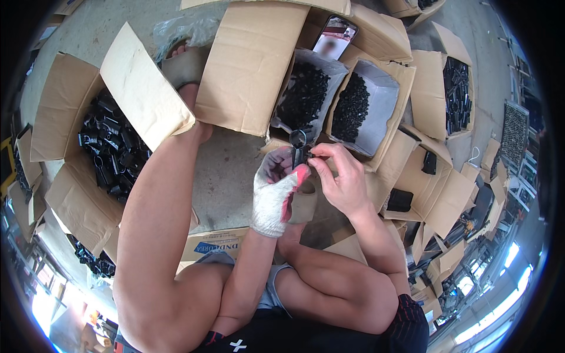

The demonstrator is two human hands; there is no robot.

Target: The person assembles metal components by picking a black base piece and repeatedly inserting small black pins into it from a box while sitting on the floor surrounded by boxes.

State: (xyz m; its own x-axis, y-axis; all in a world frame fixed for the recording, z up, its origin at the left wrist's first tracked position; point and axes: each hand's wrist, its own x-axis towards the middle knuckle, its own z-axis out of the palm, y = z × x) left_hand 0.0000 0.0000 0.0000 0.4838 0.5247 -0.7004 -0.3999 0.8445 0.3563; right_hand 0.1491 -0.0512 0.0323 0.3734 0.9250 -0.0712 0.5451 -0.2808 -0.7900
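Observation:
My left hand (272,191), in a white work glove with red and dark patches, is closed around a black plastic part (299,140) with a ring-shaped end pointing away from me. Bare, my right hand (341,179) pinches with thumb and forefinger at the right side of that part. Whatever lies between those fingertips is too small to make out. Just beyond both hands sit two grey-lined trays, a left tray (335,75) and a right tray (384,89), each with many small black pieces inside.
A phone (334,39) leans behind the trays. At left, an open carton (66,112) holds many black ring-ended parts. More cartons stand at right, one (428,88) with long black parts, another (432,188) with dark bundles. My bent legs (156,223) flank the work area.

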